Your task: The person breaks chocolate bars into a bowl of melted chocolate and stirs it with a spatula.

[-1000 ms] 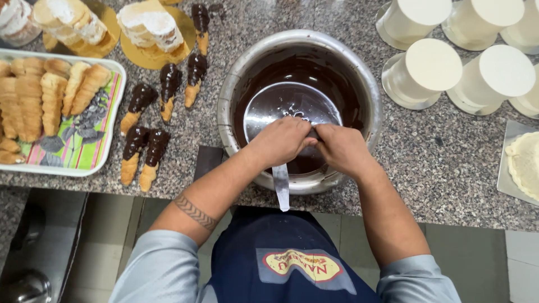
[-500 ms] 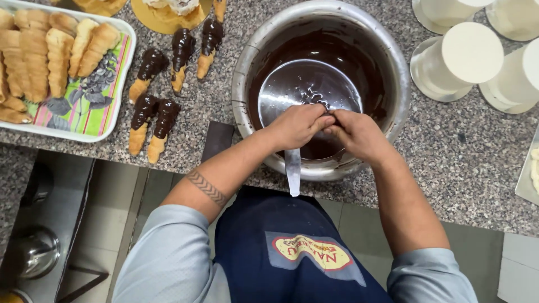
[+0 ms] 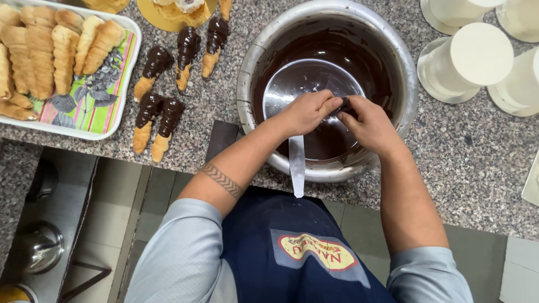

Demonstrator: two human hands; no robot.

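Both hands meet over the steel bowl (image 3: 328,90) of melted chocolate: left hand (image 3: 306,112) and right hand (image 3: 368,122) pinch a dark, coated pastry (image 3: 343,105). Left of the bowl, six dipped pastry horns (image 3: 168,84) lie on the counter (image 3: 460,163); the tray's plain horns (image 3: 53,50) remain undipped.

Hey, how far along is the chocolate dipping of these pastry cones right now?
Done: five chocolate-tipped cones lie on the counter. In hand: the left hand and right hand pinch something small and dark over the steel bowl of chocolate. Left: plain cones fill the tray.
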